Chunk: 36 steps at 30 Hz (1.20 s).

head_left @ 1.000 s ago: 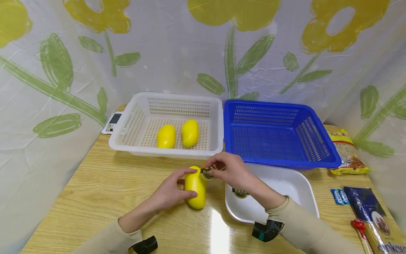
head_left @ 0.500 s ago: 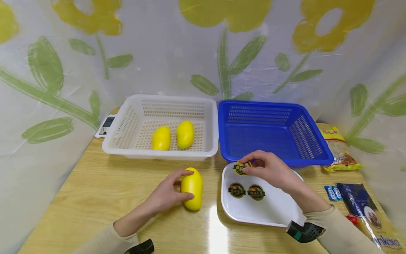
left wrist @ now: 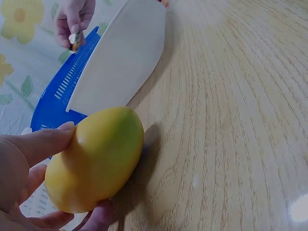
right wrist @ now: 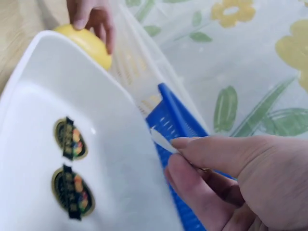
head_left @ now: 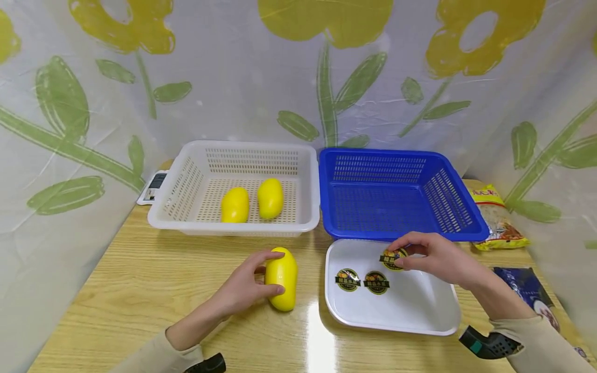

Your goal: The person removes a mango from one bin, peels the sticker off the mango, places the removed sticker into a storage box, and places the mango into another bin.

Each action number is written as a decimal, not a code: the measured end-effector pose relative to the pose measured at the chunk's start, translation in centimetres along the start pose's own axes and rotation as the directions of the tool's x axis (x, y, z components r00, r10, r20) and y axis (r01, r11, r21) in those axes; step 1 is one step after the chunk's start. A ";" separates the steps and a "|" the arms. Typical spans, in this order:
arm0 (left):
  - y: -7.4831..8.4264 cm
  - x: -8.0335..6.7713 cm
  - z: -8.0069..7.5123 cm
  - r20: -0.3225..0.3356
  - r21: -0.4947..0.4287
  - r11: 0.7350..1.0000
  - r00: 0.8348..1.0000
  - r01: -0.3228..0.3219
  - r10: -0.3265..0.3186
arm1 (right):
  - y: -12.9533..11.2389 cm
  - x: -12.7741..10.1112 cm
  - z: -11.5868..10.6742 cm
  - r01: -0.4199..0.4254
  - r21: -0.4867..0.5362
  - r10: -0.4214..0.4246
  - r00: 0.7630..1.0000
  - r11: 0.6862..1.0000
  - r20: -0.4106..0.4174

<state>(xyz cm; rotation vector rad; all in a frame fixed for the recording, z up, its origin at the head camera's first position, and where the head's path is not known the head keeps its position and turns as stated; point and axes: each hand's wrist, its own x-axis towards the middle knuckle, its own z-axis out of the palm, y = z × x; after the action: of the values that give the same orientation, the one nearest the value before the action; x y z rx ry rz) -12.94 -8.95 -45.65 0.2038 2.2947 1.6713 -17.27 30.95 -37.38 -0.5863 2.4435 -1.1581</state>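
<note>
Sticker (head_left: 393, 257), pinched in our right hand (head_left: 431, 258) fingers, hangs over the white tray (head_left: 420, 311), right of centre; next we press it down beside the two stuck there. Our left hand (head_left: 242, 284) grips the mango (head_left: 281, 278).

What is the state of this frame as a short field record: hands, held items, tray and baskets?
left hand: holds smooth yellow mango on the wooden table
right hand: pinches round dark fruit sticker over the white plastic tray
tray contents: two round dark stickers lying flat
white slotted basket: two yellow mangoes
blue slotted basket: nothing seen inside
</note>
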 end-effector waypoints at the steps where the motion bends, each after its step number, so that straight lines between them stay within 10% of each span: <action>1: 0.0 0.0 0.0 0.001 -0.002 1.000 1.000 0.001 -0.001 | 0.2 -0.1 0.0 0.002 0.002 -0.002 1.000 1.000 0.023; 13: -0.1 0.0 -0.1 0.010 -0.022 1.000 1.000 -0.005 0.005 | 2.4 0.1 1.0 0.004 -0.026 -0.001 0.991 1.000 0.133; 36: 0.0 -0.1 -0.1 0.007 0.002 1.000 1.000 0.005 -0.005 | 3.7 0.7 1.7 -0.019 -0.253 0.043 0.995 0.967 0.090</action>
<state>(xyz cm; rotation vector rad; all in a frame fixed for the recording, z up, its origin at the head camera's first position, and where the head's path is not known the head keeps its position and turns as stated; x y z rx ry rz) -12.90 -9.00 -45.59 0.2041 2.2898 1.6634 -17.80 31.66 -41.46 -0.6566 2.5251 -0.7931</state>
